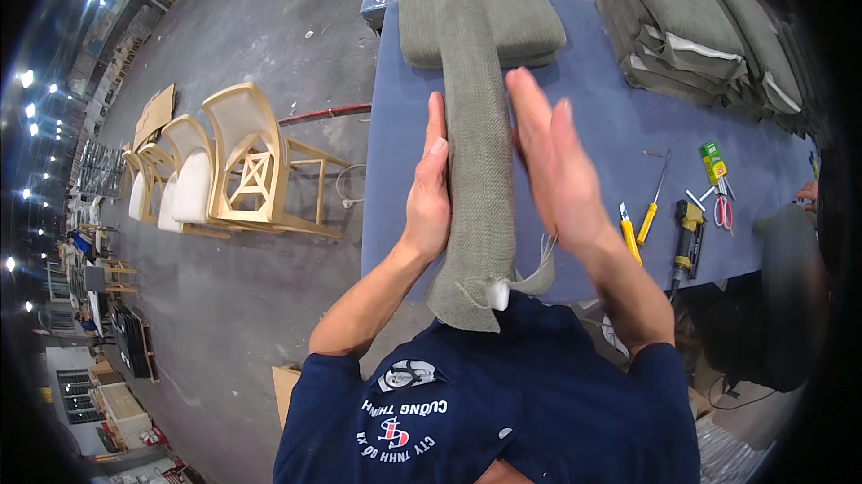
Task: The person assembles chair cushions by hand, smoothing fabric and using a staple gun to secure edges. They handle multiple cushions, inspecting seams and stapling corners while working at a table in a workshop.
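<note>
A long, grey-green fabric-covered cushion [480,161] stands edge-on in front of me, its near end against my chest. White padding [498,294] pokes out at its near corner, beside a loose fabric strip [539,276] with frayed threads. Along the left side of the cushion, my left hand [431,195] lies flat with fingers stretched forward. My right hand [561,165] is open on the other side, slightly blurred, palm facing the cushion; whether its palm touches is hard to tell. The far end overlaps another grey-green cushion [530,17] lying on the blue-covered table [575,242].
Stacked grey-green covers [673,35] sit at the far right. Nearer are a yellow cutter [629,234], a yellow-handled screwdriver [651,215], a staple gun [687,237], scissors [723,213] and a green box [713,161]. Wooden chairs [251,161] stand left; another person's hand [808,192] shows right.
</note>
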`<state>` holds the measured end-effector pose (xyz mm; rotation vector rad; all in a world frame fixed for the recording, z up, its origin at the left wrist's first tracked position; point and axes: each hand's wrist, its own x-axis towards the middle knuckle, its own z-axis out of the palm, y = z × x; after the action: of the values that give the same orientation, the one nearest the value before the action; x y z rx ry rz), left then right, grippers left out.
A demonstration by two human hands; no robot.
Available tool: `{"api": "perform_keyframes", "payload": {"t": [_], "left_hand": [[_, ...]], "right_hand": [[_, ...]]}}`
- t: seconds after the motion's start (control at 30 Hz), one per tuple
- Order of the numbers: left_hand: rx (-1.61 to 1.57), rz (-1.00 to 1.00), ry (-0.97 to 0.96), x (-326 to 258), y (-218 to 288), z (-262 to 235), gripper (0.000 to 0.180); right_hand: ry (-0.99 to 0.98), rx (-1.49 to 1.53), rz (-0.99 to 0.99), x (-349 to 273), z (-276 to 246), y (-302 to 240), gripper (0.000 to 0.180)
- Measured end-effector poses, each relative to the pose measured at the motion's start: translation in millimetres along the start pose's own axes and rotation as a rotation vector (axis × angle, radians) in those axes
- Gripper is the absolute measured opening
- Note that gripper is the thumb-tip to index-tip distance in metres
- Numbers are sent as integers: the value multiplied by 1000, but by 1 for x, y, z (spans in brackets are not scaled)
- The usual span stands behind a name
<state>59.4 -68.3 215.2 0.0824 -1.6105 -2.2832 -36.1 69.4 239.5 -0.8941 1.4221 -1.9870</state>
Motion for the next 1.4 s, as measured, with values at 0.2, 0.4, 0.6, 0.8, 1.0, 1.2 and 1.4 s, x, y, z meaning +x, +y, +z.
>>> {"api": "perform_keyframes", "payload": {"t": [0.2,0.4,0.6,0.8,1.0,1.2,1.4], "left_hand": [[690,221,-127,-18,26,31,75],[805,367,-141,-20,25,39,81],[389,477,-117,-26,19,11,84],[594,498,-218,-7,16,-10,86],[785,357,-203,-8,25,-5,91],[729,420,-168,-23,15,-19,94],[642,498,-172,-22,12,-30,99]], "right_hand": [[238,-519,-352,-4,9,19,78],[78,-89,-362,-6,32,36,76],[73,-243,-231,1,26,6,77],[131,-367,-296,12,34,25,78],[85,-300,-338,11,33,33,80],[55,-632,-421,16,20,18,75],[149,-310,-212,6,29,104,75]]}}
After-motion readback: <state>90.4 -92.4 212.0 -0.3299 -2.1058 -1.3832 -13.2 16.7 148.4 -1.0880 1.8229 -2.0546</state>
